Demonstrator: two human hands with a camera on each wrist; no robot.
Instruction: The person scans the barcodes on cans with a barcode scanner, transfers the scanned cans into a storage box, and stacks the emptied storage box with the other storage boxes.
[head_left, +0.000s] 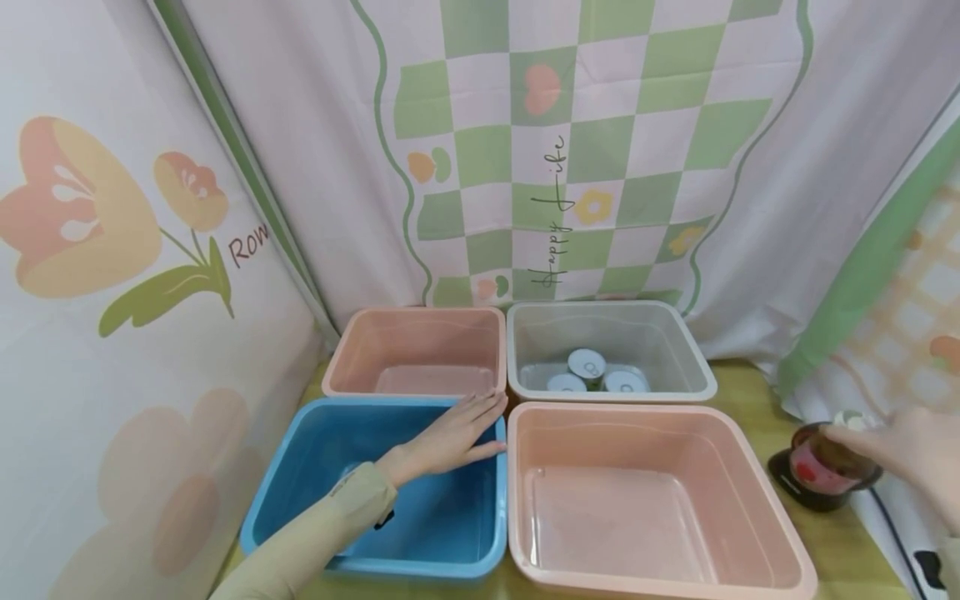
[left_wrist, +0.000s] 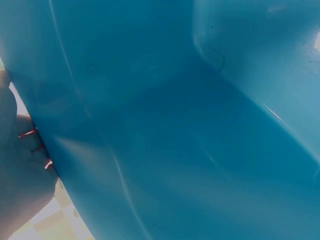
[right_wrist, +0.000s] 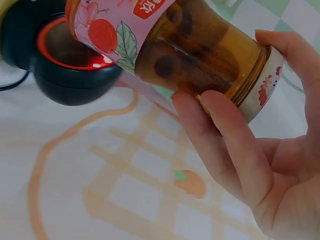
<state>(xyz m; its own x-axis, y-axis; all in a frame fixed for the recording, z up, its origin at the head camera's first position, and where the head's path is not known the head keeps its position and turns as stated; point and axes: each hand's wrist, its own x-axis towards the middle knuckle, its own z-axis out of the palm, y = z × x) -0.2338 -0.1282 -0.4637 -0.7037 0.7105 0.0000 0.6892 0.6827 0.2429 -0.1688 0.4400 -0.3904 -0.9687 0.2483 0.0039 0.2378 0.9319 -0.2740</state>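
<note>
At the far right, my right hand [head_left: 911,454] holds a glass jar [right_wrist: 190,55] with brown contents and a pink label with a red fruit on it. In the right wrist view the thumb and fingers pinch it near the patterned lid [right_wrist: 261,90], and the jar is tilted. Next to its lower end is a black round device [right_wrist: 75,87] with a glowing red ring. My left hand [head_left: 453,433] lies over the right rim of a blue bin [head_left: 375,569], its fingers extended. The left wrist view mostly shows the bin's blue inside.
A pink bin [head_left: 652,583] stands right of the blue one. Behind them are a smaller pink bin [head_left: 416,312] and a pale grey bin [head_left: 615,396] with several tin cans [head_left: 587,363] inside. Patterned curtains [head_left: 555,167] hang around the wooden table [head_left: 738,387].
</note>
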